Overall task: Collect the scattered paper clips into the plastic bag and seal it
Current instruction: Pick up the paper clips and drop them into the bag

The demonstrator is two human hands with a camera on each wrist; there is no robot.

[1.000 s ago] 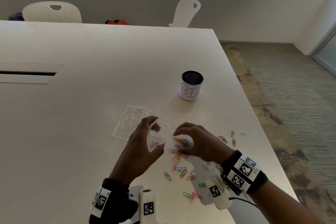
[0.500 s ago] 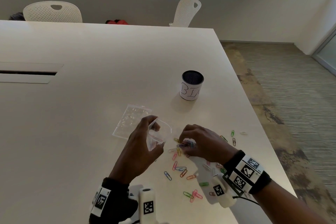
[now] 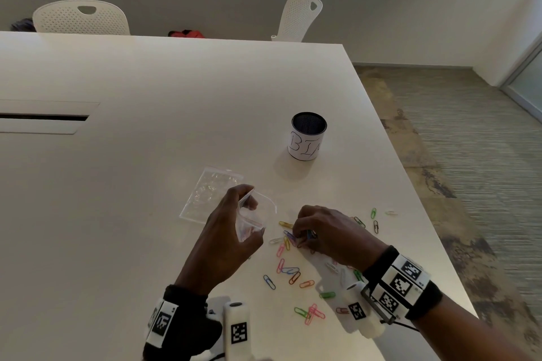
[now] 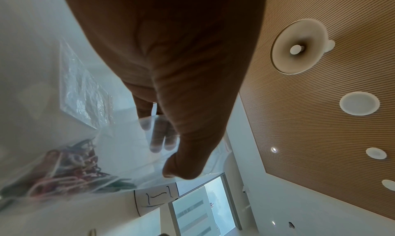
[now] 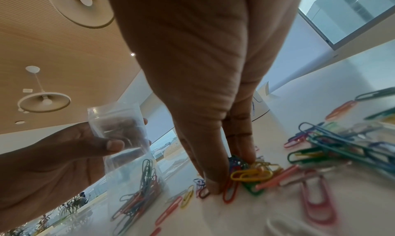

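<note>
My left hand (image 3: pixel 252 221) holds a small clear plastic bag (image 3: pixel 265 208) upright just above the table, thumb and fingers pinching its mouth apart. Several coloured clips lie in the bag's bottom (image 4: pixel 70 168) (image 5: pixel 138 195). Just right of it, my right hand (image 3: pixel 303 236) is down on the table, its fingertips (image 5: pixel 213 187) curled round a small bunch of paper clips (image 5: pixel 252 173). Several more coloured paper clips (image 3: pixel 289 271) lie scattered on the white table (image 3: pixel 146 214) in front of, under and to the right of that hand.
A second flat clear bag (image 3: pixel 209 195) lies on the table behind my left hand. A black mesh cup with a white label reading BIN (image 3: pixel 308 138) stands farther back. The table's right edge (image 3: pixel 416 193) is close to the outermost clips (image 3: pixel 375 226). Two white chairs (image 3: pixel 80 17) stand beyond the table.
My right hand has dropped from beside the bag's mouth onto the clips and closed its fingers on a bunch. The left hand has kept the bag where it was.
</note>
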